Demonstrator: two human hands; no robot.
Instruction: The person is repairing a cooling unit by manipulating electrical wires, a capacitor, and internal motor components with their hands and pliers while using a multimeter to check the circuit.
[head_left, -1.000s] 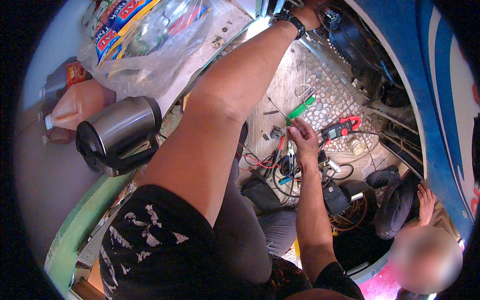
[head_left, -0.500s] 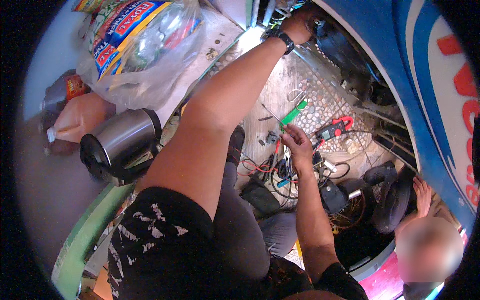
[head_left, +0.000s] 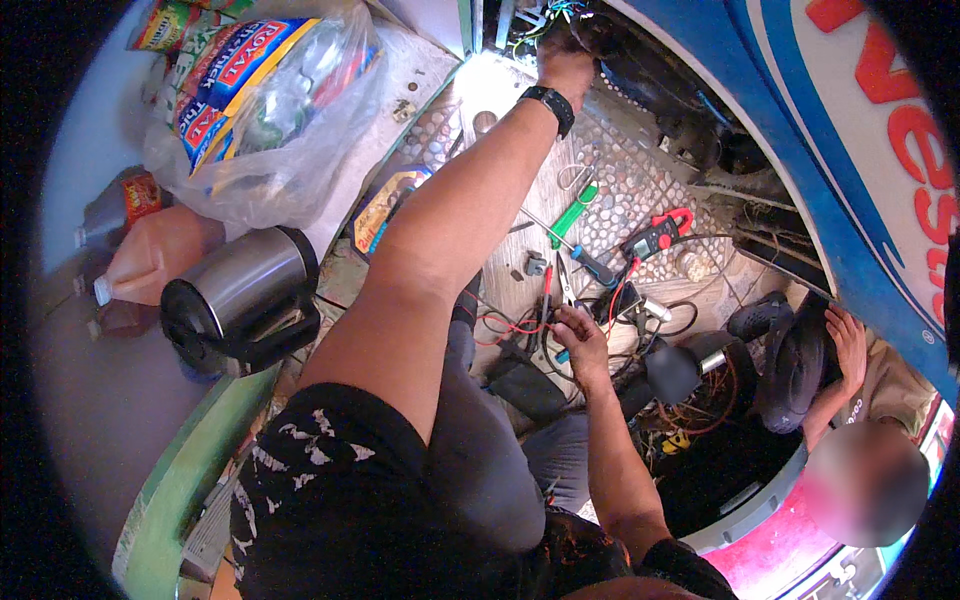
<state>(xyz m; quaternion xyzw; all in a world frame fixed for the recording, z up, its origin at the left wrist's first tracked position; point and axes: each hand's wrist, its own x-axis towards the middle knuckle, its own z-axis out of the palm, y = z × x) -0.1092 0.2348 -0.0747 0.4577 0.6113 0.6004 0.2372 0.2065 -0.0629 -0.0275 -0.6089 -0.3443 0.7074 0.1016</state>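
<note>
My left hand point(head_left: 567, 72), with a black watch on the wrist, reaches into the dark inside of the blue appliance. Its fingers are lost in shadow beside thin coloured wires point(head_left: 566, 10). Lower down, my right hand point(head_left: 580, 345) has its fingers curled at the handles of a pair of pliers point(head_left: 565, 285), jaws pointing away from me. Just beyond lies a screwdriver point(head_left: 597, 270) with a blue handle. Close by are green-handled scissors point(head_left: 573, 215), a red and grey clamp meter point(head_left: 656, 238) and its red test leads point(head_left: 515, 325).
On the left stand a steel kettle point(head_left: 245, 295), a bottle of orange liquid point(head_left: 150, 258) and a plastic bag of packages point(head_left: 270, 110). A blue appliance panel point(head_left: 790, 120) curves along the right. Another person's hand point(head_left: 848, 345) rests near its lower edge, beside a black tub point(head_left: 730, 480).
My right hand has let go of the screwdriver, which now lies on the floor, and moved nearer me to the pliers. My left hand has shifted slightly left. The view has tilted a little.
</note>
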